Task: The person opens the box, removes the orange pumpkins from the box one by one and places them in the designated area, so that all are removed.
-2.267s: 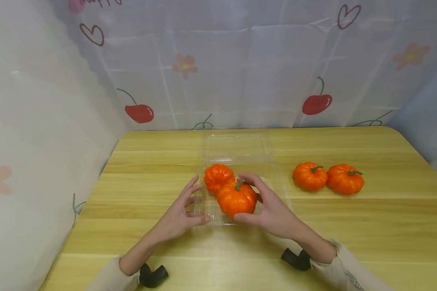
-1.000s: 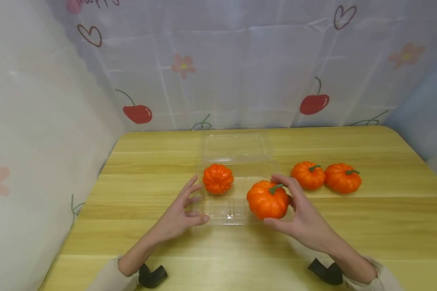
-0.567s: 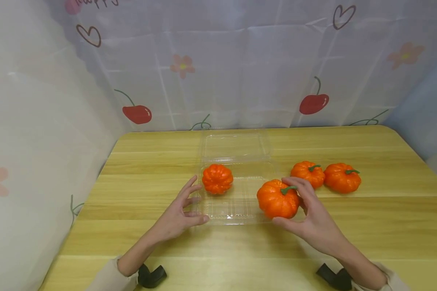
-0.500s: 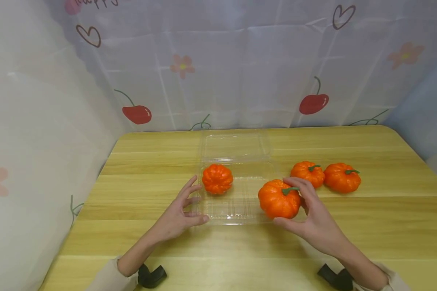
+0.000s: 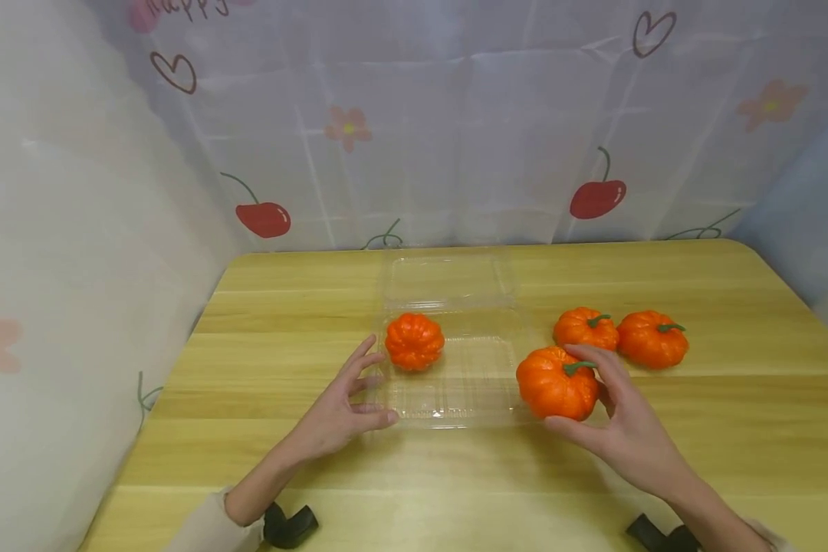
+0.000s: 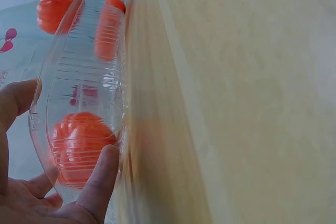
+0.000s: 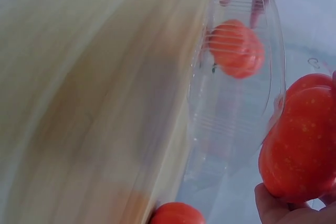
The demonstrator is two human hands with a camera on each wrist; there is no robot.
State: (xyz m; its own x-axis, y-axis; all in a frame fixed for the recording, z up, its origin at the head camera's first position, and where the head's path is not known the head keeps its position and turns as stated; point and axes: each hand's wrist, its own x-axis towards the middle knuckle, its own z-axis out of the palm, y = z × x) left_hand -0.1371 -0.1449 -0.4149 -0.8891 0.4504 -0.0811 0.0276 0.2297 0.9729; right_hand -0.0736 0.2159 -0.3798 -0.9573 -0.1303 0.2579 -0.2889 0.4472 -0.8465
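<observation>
— While the light falls soft through that sheer white curtain printed with cherries, hearts and flowers (image 5: pixel 455 138), what sits on the pale wooden table (image 5: pixel 262 452)?

— A clear plastic clamshell box (image 5: pixel 455 376) lies open mid-table, its lid flat toward the curtain. One small ribbed orange toy pumpkin (image 5: pixel 414 341) sits in the tray's far left corner. Two more orange pumpkins (image 5: pixel 621 337) stand side by side to the right, touching.

— And the hands?

— The right hand (image 5: pixel 624 425) cups a fourth orange pumpkin with a green stem (image 5: pixel 555 382), thumb beneath and fingers curled over its top. It is just outside the tray's right edge, near the pair.

— Which way does it point?

— Upright, its stem up and curling to the right; it is round, with no long axis to speak of.

— The left hand (image 5: pixel 338 410)?

— Spread wide, its fingertips against the tray's left rim, steadying it.
</observation>
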